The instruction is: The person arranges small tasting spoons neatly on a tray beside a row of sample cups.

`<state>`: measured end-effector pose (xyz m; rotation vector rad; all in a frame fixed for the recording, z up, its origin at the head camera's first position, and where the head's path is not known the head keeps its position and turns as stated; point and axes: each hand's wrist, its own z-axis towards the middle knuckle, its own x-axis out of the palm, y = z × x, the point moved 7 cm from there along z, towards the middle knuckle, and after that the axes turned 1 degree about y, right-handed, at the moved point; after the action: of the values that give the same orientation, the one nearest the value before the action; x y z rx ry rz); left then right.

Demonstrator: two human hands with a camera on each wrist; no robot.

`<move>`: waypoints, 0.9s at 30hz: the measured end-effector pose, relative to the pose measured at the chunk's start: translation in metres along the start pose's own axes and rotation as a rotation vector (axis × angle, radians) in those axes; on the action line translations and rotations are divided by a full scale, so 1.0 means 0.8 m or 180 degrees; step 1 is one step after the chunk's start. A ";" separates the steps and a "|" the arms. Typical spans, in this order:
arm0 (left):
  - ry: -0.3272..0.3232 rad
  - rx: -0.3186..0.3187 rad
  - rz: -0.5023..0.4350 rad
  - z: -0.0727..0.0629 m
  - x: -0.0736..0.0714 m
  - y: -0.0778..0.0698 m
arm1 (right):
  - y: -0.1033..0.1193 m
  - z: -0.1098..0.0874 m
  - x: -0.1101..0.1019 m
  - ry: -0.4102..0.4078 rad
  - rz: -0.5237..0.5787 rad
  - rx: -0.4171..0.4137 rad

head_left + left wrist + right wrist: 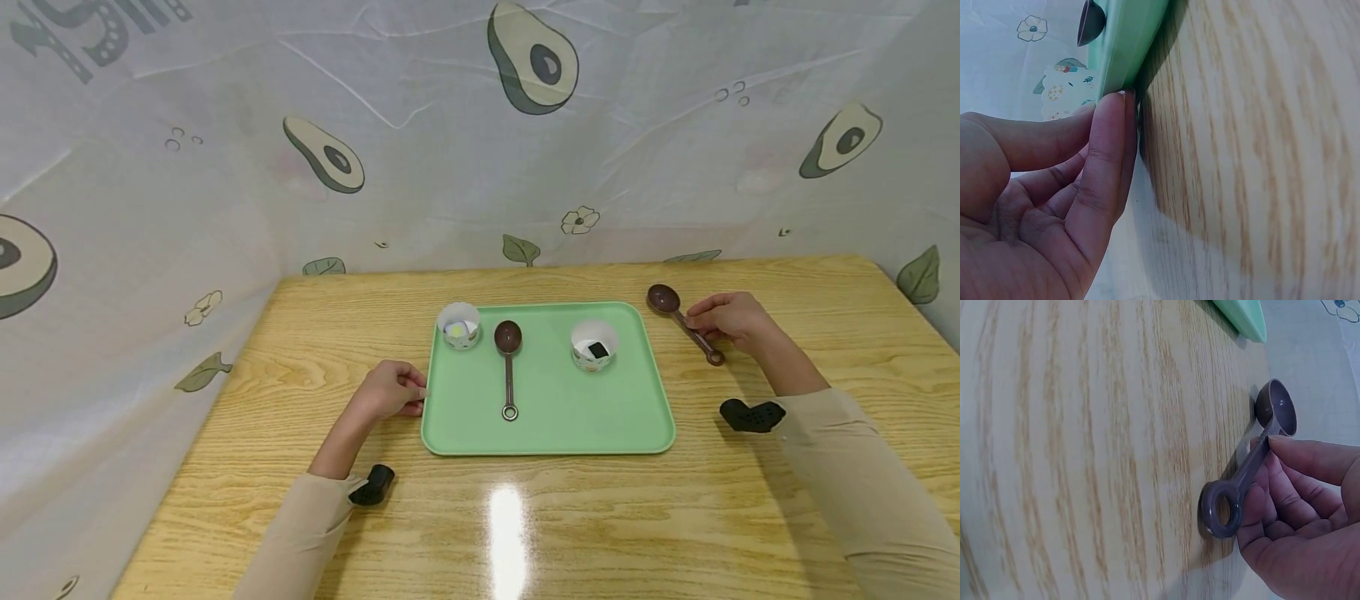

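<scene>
A green tray [551,425] lies on the wooden table, and my left hand [392,389] pinches its left rim between thumb and fingers. At the tray's right, my right hand [731,319] grips the handle of a brown measuring spoon [663,298]. Its bowl points away, and the ring end [1213,528] lies close to the tabletop. A second brown measuring spoon [508,337] rests on the tray, bowl toward the back. One patterned paper cup [459,325] stands in the tray's back left corner with something pale and yellowish inside. Another patterned cup [594,346], right of centre, contains a small black piece.
A pale cloth [450,167] printed with avocados hangs behind and to the left of the table [337,317]. Black devices are worn at the left wrist [372,485] and right wrist [752,415].
</scene>
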<state>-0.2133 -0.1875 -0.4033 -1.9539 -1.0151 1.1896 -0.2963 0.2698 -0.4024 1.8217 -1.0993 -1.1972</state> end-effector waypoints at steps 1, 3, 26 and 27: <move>-0.0004 -0.0007 -0.0002 0.000 0.000 0.000 | 0.000 0.000 0.000 0.0004 -0.0008 0.0002; -0.0011 -0.0013 0.0000 0.000 0.000 0.000 | 0.000 0.000 0.000 0.0020 -0.0009 0.0006; -0.0028 -0.0034 0.0000 0.000 0.000 -0.001 | 0.008 -0.006 0.002 0.0222 0.0162 0.0070; -0.0030 -0.0037 0.0002 0.000 0.000 -0.001 | 0.009 -0.006 0.002 0.0230 0.0172 0.0066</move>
<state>-0.2137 -0.1874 -0.4026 -1.9594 -1.0282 1.1968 -0.2931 0.2663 -0.3950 1.8250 -1.1166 -1.0841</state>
